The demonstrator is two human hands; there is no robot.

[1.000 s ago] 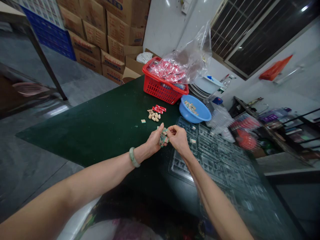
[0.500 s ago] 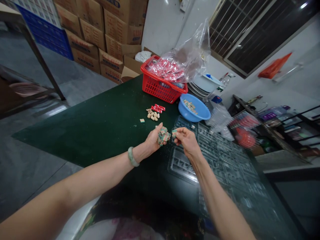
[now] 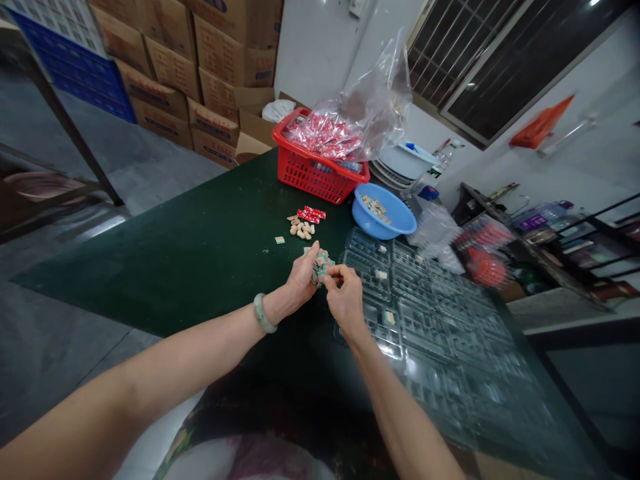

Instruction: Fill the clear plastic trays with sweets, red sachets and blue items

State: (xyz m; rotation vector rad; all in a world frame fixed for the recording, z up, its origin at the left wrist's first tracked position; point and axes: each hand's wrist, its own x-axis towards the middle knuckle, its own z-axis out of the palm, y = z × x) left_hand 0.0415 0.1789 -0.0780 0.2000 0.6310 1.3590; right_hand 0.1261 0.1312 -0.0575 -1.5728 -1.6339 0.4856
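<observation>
My left hand (image 3: 301, 279) is closed round a bunch of small green and pink wrapped pieces (image 3: 320, 264) just above the dark green table (image 3: 200, 253). A pale green bangle (image 3: 262, 313) sits on that wrist. My right hand (image 3: 345, 298) is beside it, fingertips pinched at the edge of the bunch. Both hands hover at the near left corner of a clear plastic tray with many small compartments (image 3: 425, 313). A few single pieces (image 3: 381, 274) lie in some of the tray's compartments.
A blue bowl (image 3: 384, 215) with several pieces stands beyond the tray. Behind it is a red basket (image 3: 314, 171) of red packets under a clear bag (image 3: 370, 110). Peanuts (image 3: 301, 229) and red wrappers (image 3: 311, 214) lie on the table. Cardboard boxes (image 3: 190, 60) are stacked at the back.
My right hand had pulled away to the right with one piece pinched; now it is back at the bunch in my left hand. A piece now lies in a near tray compartment.
</observation>
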